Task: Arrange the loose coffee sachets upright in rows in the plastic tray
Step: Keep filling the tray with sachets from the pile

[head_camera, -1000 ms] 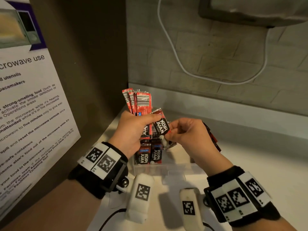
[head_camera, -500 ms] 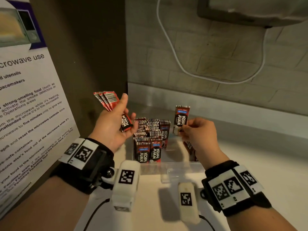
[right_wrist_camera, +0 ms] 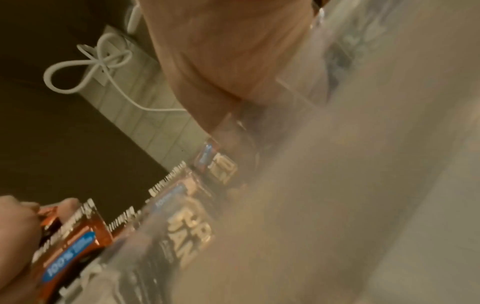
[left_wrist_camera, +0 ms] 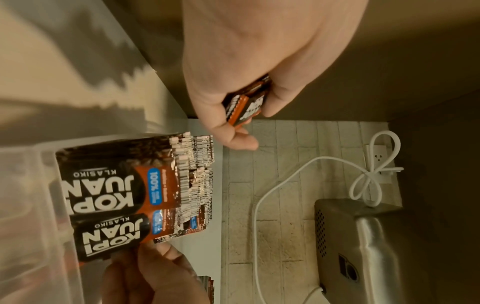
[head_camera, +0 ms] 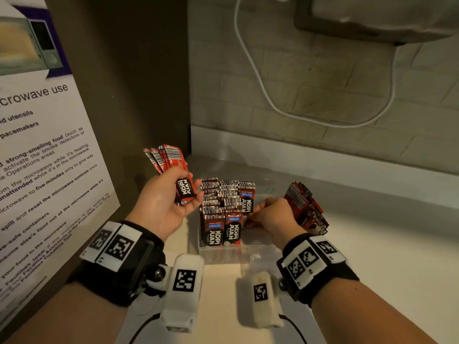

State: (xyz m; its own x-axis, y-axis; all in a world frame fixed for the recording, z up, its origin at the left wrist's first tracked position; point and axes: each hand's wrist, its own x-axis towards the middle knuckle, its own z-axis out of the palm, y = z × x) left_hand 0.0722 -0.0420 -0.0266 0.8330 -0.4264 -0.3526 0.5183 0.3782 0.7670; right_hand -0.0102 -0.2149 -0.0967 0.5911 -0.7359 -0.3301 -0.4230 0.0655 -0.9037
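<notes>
A clear plastic tray (head_camera: pixel 221 253) stands on the white counter with several black-and-red coffee sachets (head_camera: pixel 219 217) upright in rows on its left side; the left wrist view shows these rows (left_wrist_camera: pixel 116 191) close up. My left hand (head_camera: pixel 189 192) hovers left of the tray and grips a fanned bundle of sachets (head_camera: pixel 167 157), seen too in the left wrist view (left_wrist_camera: pixel 246 107). My right hand (head_camera: pixel 256 210) is low inside the tray, fingers curled, pinching one upright sachet (head_camera: pixel 246 203) beside the rows. A loose heap of sachets (head_camera: pixel 306 209) leans just right of that hand.
A brown side panel with a microwave-use poster (head_camera: pixel 49 150) closes the left. A brick wall with a hanging white cable (head_camera: pixel 268 103) is behind, and a metal appliance (head_camera: pixel 372 18) hangs at top right. Bare white counter (head_camera: pixel 385 256) extends to the right of the tray.
A second ago the hands met over the tray. The right hand took one sachet, lifted it, then lowered it into the tray beside the rows. The left hand drew back left with its bundle.
</notes>
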